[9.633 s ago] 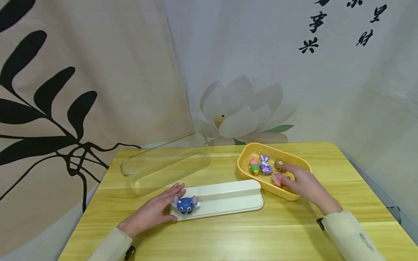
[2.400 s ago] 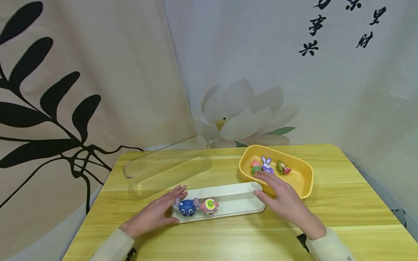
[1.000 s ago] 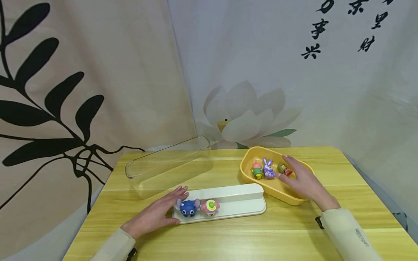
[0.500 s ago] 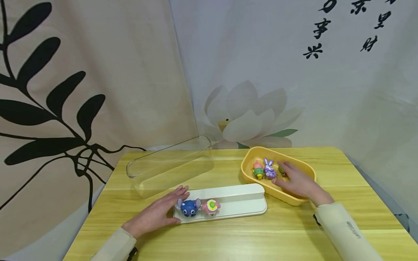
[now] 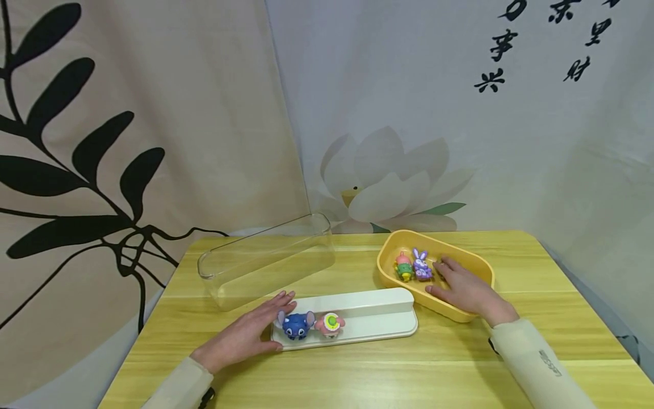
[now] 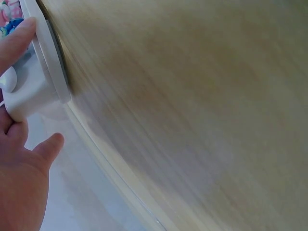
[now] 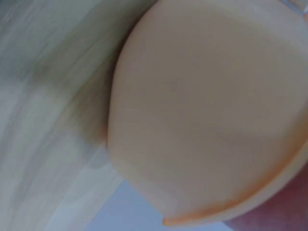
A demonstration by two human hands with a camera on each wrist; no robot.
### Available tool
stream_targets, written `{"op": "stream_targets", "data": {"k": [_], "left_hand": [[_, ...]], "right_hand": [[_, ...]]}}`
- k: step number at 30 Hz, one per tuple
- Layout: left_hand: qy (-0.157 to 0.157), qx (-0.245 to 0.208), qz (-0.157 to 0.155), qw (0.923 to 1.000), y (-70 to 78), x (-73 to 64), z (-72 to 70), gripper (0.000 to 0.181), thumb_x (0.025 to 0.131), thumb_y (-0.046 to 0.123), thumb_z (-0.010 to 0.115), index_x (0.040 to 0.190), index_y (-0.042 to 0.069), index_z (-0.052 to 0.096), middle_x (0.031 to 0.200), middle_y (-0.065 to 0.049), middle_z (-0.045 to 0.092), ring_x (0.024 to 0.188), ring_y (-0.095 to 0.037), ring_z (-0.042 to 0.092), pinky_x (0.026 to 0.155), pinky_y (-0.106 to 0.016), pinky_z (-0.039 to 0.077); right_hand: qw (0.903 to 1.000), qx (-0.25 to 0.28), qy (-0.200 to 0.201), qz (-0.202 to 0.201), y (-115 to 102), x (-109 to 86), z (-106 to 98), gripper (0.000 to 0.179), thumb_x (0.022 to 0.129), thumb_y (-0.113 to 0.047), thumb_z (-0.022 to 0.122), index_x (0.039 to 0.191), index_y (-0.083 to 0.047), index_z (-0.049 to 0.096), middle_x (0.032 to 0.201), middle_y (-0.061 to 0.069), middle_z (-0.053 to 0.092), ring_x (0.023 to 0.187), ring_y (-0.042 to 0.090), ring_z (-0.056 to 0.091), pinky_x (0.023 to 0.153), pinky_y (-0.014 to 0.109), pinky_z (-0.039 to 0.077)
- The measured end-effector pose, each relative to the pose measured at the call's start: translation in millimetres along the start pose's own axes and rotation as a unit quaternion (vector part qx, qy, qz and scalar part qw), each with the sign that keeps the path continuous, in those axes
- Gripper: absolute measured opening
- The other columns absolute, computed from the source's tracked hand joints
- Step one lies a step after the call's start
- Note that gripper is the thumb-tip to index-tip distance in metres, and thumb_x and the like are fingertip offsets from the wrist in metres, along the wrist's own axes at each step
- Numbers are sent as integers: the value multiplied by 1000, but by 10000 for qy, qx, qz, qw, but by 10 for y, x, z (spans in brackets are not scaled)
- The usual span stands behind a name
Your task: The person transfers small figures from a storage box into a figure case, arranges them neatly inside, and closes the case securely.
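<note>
My left hand (image 5: 246, 335) grips the left end of a white stepped display base (image 5: 373, 326), thumb at the front edge and fingers at the back. The left wrist view shows a finger lying over the base's side. Upon the base stand a blue big-eared figurine (image 5: 296, 326) and, right beside it, a pink figurine with a yellow-green disc (image 5: 330, 324). My right hand (image 5: 466, 288) reaches down into a yellow tray (image 5: 426, 234), covering the small green-and-red figurine there; I cannot tell whether it is pinched. A purple rabbit figurine (image 5: 422, 266) and a pink-and-green figurine (image 5: 403, 267) lie left of the fingers.
Behind the base, a clear plastic cover (image 5: 265, 261) lies at the back left of the wooden table (image 5: 357, 375). The yellow tray's near rim sits close to the base's right end. A printed curtain (image 5: 409, 113) hangs behind the table.
My right hand set the pink figurine beside the blue one, then returned to the tray. It has lowered over the green-and-red figurine, now hidden. My left hand stays on the base.
</note>
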State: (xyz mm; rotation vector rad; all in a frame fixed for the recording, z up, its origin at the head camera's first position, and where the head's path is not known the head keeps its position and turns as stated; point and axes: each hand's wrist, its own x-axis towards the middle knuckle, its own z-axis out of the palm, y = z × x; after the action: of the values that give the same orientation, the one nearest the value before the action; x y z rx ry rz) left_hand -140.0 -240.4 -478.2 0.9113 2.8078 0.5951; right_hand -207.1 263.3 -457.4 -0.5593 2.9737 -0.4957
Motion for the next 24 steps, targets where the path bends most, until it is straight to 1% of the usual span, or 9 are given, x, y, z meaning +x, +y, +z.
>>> {"op": "stream_targets", "data": {"k": [4, 6, 9, 11, 15, 17, 22, 24], "left_hand": [[-26, -9, -30, 10000, -2, -2, -2, 94, 83, 29, 88, 162, 21, 38, 171, 3, 22, 154, -30, 28, 119, -53, 36], [-28, -7, -28, 10000, -5, -4, 0, 94, 83, 30, 88, 162, 21, 38, 171, 3, 22, 154, -30, 28, 119, -53, 35], [-17, -2, -17, 10000, -13, -8, 7, 94, 83, 30, 87, 162, 21, 37, 172, 3, 22, 154, -30, 28, 120, -53, 35], [-12, -9, 1, 10000, -16, -10, 11, 94, 83, 30, 87, 162, 22, 37, 172, 2, 22, 154, -29, 28, 120, -53, 35], [-9, -2, 32, 10000, -14, -11, 13, 94, 83, 31, 87, 162, 22, 37, 172, 1, 22, 154, -30, 28, 120, -53, 35], [-14, 10, 30, 10000, -10, -11, 8, 94, 84, 31, 87, 162, 21, 37, 172, 1, 22, 154, -29, 28, 120, -53, 35], [-51, -21, -23, 10000, 2, -11, -9, 93, 84, 31, 86, 162, 22, 37, 172, 3, 21, 155, -29, 27, 120, -53, 34], [-58, -48, -25, 10000, 4, -13, -14, 93, 84, 31, 86, 162, 22, 37, 172, 3, 21, 155, -29, 27, 120, -53, 34]], "right_hand": [[9997, 135, 168, 134, -21, 11, -16, 73, 103, -44, 62, 152, 6, 44, 150, 35, 46, 131, 53, 51, 102, 67, 48], [9990, 226, 292, 233, -10, 28, -24, 72, 103, -40, 63, 154, 4, 40, 148, 33, 49, 128, 51, 55, 100, 67, 49], [9976, 382, 475, 333, 37, 69, -35, 72, 104, -37, 62, 155, 7, 38, 147, 33, 51, 126, 52, 55, 101, 68, 49], [9966, 502, 510, 419, 81, 97, -39, 71, 104, -36, 61, 153, 9, 38, 147, 35, 50, 130, 54, 52, 105, 68, 45], [9951, 687, 465, 544, 166, 148, -43, 68, 106, -36, 59, 148, 14, 43, 142, 37, 53, 129, 56, 52, 106, 68, 44], [9950, 717, 428, 541, 195, 167, -45, 63, 106, -33, 58, 145, 15, 46, 139, 38, 55, 126, 56, 53, 105, 68, 45], [9966, 640, 377, 367, 217, 192, -44, 50, 106, -24, 58, 136, 16, 55, 132, 37, 60, 122, 56, 57, 102, 67, 47], [9975, 550, 322, 306, 202, 200, -43, 47, 105, -21, 59, 135, 15, 57, 130, 36, 62, 120, 55, 58, 101, 66, 48]]}}
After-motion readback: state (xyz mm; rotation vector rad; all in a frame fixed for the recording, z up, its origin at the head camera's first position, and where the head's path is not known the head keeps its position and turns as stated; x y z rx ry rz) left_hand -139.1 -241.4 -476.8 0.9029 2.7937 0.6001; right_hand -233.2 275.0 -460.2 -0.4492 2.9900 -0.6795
